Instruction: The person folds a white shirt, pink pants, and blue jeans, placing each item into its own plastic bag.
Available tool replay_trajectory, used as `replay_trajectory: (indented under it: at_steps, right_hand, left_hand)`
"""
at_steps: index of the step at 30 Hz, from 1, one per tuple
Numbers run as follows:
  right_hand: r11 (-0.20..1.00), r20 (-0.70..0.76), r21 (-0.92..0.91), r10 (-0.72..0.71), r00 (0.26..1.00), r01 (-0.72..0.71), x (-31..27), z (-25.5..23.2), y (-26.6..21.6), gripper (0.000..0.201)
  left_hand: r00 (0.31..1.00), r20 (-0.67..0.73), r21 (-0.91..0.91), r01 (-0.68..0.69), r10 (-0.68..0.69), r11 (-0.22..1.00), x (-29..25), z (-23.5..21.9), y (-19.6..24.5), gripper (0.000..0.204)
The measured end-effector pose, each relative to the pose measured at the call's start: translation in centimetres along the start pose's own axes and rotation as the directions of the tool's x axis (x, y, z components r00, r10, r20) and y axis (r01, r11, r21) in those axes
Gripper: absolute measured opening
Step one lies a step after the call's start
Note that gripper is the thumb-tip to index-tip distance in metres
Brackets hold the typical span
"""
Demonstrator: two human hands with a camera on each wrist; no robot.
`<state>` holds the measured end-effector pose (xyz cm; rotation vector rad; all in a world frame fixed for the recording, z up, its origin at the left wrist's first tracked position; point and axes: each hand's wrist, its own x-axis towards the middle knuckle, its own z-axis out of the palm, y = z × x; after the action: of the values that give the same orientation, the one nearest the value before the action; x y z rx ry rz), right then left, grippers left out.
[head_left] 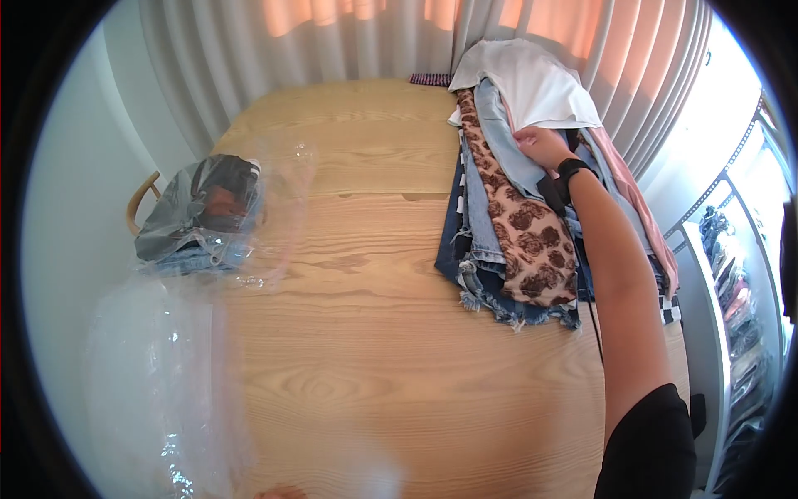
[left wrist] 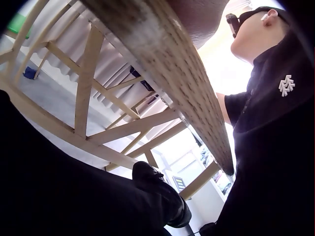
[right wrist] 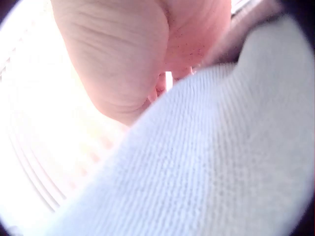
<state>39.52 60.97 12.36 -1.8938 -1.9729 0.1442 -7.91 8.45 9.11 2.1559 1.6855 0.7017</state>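
Note:
A pile of clothes lies on the right side of the table in the head view, with a white garment (head_left: 532, 83) on top. My right hand (head_left: 544, 148) is at the white garment's lower edge, thumb and fingers pinching it. Beneath are light blue denim (head_left: 503, 145) and a brown rose-patterned piece (head_left: 532, 241). The right wrist view shows the hand (right wrist: 133, 54) above pale ribbed cloth (right wrist: 197, 147). Only a sliver of my left hand (head_left: 281, 492) shows at the bottom edge; in the left wrist view, part of it (left wrist: 202, 17) is by the table edge (left wrist: 172, 64), fingers hidden.
A clear plastic bag with dark and blue clothing (head_left: 204, 208) lies at the table's left, with clear plastic sleeves (head_left: 166, 374) nearer. A wooden chair (head_left: 141, 204) stands behind the bag. Curtains hang at the back; a rack of clothes (head_left: 736, 316) stands at the right.

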Motion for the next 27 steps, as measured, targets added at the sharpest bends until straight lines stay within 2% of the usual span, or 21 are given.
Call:
replay_trajectory:
  at_steps: [2, 4, 6, 7, 8, 9, 10, 11, 12, 13, 14, 16, 18, 19, 20, 21, 22, 24, 25, 26, 27]
  right_hand:
    - [0.986, 0.124, 0.164, -0.008, 0.992, -0.013, -0.4, -0.1, 0.2, 0.037]
    - [0.964, 0.118, 0.262, -0.074, 0.990, 0.041, -1.5, -0.6, 0.7, 0.033]
    - [0.919, 0.215, 0.379, -0.205, 0.955, 0.112, -2.9, -2.3, 0.8, 0.034]
    - [0.939, 0.241, 0.320, -0.208, 0.948, 0.124, -4.8, -3.7, -0.2, 0.030]
    - [0.937, 0.275, 0.321, -0.231, 0.933, 0.138, -7.2, -5.1, -1.6, 0.029]
    - [0.916, 0.273, 0.319, -0.334, 0.902, 0.242, -10.5, -6.8, -3.6, 0.028]
    - [0.882, 0.310, 0.407, -0.378, 0.872, 0.238, -13.4, -7.6, -4.9, 0.029]
    - [0.908, 0.367, 0.386, -0.315, 0.876, 0.164, -17.6, -9.3, -7.8, 0.029]
    - [0.854, 0.358, 0.488, -0.383, 0.851, 0.179, -20.4, -9.1, -8.6, 0.028]
    - [0.844, 0.465, 0.533, -0.353, 0.812, 0.062, -23.8, -10.1, -10.4, 0.037]
    - [0.743, 0.520, 0.665, -0.394, 0.758, -0.071, -27.2, -10.3, -12.1, 0.040]
    - [0.760, 0.458, 0.601, -0.581, 0.673, 0.247, -33.6, -11.7, -15.9, 0.045]
    - [0.700, 0.457, 0.658, -0.664, 0.592, 0.277, -40.0, -12.5, -19.8, 0.050]
    - [0.695, 0.467, 0.674, -0.663, 0.585, 0.250, -43.2, -12.6, -21.7, 0.050]
    - [0.585, 0.382, 0.765, -0.748, 0.543, 0.268, -46.3, -12.5, -23.5, 0.052]
    - [0.464, 0.285, 0.841, -0.817, 0.501, 0.279, -48.8, -12.3, -24.7, 0.054]
    - [0.462, 0.297, 0.852, -0.815, 0.497, 0.248, -50.9, -11.8, -25.3, 0.054]
    - [0.375, 0.238, 0.902, -0.848, 0.474, 0.216, -53.8, -11.3, -26.1, 0.056]
    - [0.449, 0.270, 0.846, -0.826, 0.494, 0.288, -54.0, -11.7, -25.5, 0.055]
    - [0.458, 0.165, 0.755, -0.826, 0.539, 0.470, -53.6, -9.4, -23.4, 0.053]
    - [0.544, 0.214, 0.758, -0.728, 0.652, 0.359, -53.8, -8.2, -21.4, 0.051]
  left_hand:
    - [1.000, -0.010, -0.003, -0.012, 0.012, 1.000, 0.1, -0.2, 0.3, 0.003]
    - [1.000, -0.019, -0.010, -0.025, 0.024, 1.000, -0.1, -0.3, 0.6, 0.002]
    - [0.996, -0.078, -0.045, -0.057, 0.054, 0.997, -0.6, -0.1, 0.6, 0.004]
    - [1.000, 0.002, -0.021, 0.017, -0.017, 1.000, -1.6, 0.0, 0.1, 0.013]
    - [1.000, -0.011, -0.022, 0.003, -0.004, 1.000, -1.8, 0.2, 0.1, 0.013]
    - [0.996, -0.084, 0.001, -0.024, 0.024, 1.000, -1.7, 0.5, 0.3, 0.008]
    - [0.987, -0.151, 0.026, -0.048, 0.051, 0.999, -1.7, 0.7, 0.3, 0.009]
    - [0.986, -0.156, 0.028, -0.059, 0.062, 0.998, -1.7, 0.8, 0.1, 0.009]
    - [0.985, -0.157, -0.002, -0.066, 0.065, 0.998, -2.1, 0.9, -0.3, 0.009]
    - [0.986, -0.151, -0.031, -0.072, 0.066, 0.997, -2.5, 0.9, -0.6, 0.011]
    - [0.986, -0.152, -0.046, -0.083, 0.075, 0.996, -2.6, 0.9, -0.5, 0.013]
    - [0.990, -0.137, -0.074, -0.056, 0.046, 0.996, -2.9, 0.8, -0.5, 0.016]
    - [0.995, -0.069, -0.221, 0.052, -0.069, 0.974, -3.5, 1.0, -0.7, 0.023]
    - [0.990, -0.011, -0.346, 0.130, -0.143, 0.929, -4.0, 1.0, -0.5, 0.029]
    - [0.982, 0.082, -0.644, 0.182, -0.170, 0.743, -4.5, 1.1, 0.2, 0.039]
    - [0.970, 0.172, -0.857, 0.233, -0.172, 0.459, -5.1, 1.2, 1.2, 0.050]
    - [0.961, 0.196, -0.852, 0.265, -0.195, 0.451, -6.1, 0.8, 2.3, 0.050]
    - [0.953, 0.290, -0.952, 0.279, -0.085, -0.122, -7.7, -0.2, 4.3, 0.062]
    - [0.949, 0.301, -0.949, 0.289, -0.095, -0.124, -8.6, -0.4, 4.8, 0.062]
    - [0.934, 0.312, -0.948, 0.295, -0.176, -0.119, -9.3, -0.6, 5.3, 0.063]
    - [0.915, 0.314, -0.949, 0.294, -0.253, -0.116, -9.6, -0.8, 5.5, 0.064]
